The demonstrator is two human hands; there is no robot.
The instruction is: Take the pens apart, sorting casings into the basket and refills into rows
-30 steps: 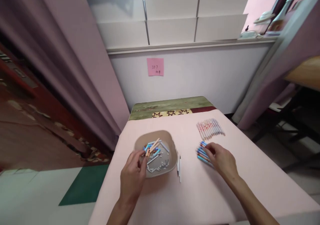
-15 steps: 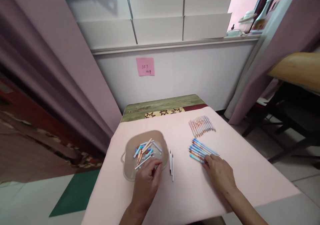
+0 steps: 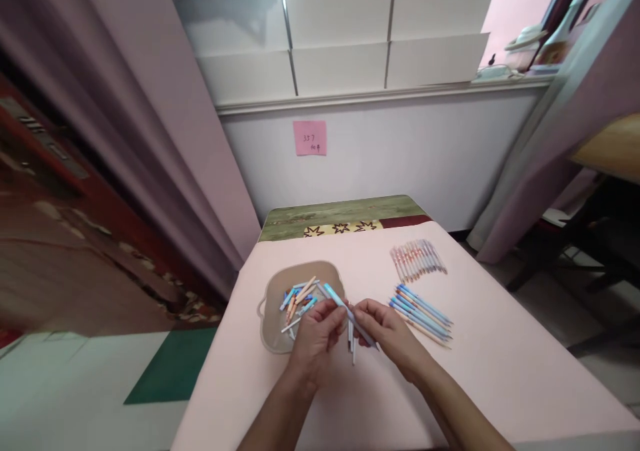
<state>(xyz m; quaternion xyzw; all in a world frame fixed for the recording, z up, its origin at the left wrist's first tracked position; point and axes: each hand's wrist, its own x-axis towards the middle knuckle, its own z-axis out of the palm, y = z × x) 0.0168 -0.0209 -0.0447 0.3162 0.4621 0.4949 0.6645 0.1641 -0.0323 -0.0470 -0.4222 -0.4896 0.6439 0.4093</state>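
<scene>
In front of me, both hands meet on a pen [image 3: 367,336] with a light-blue end, slanting from upper left to lower right. My left hand [image 3: 320,331] is closed, thumb and finger pinching it near the light-blue end. My right hand [image 3: 383,327] grips its lower grey-blue part. Whether the left fingers also hold something small cannot be seen. Under the hands lie a few thin white refills [image 3: 354,352], partly covered. A beige basin [image 3: 273,334] left of them contains blue, orange and cream pen parts [image 3: 300,299]. Beside my right hand is a row of blue and cream pens [image 3: 425,312].
A second row of pale, clear-barrelled pens [image 3: 418,261] lies farther back on the right of the pink tabletop [image 3: 400,404]. Behind the table stands a white wall with a pink note [image 3: 310,138]. Purple curtains [image 3: 200,171] hang on both sides.
My right hand has lifted the pen from the near end of the blue row and brought it left. My left hand has moved from the basin's edge to meet it. The view has shifted slightly.
</scene>
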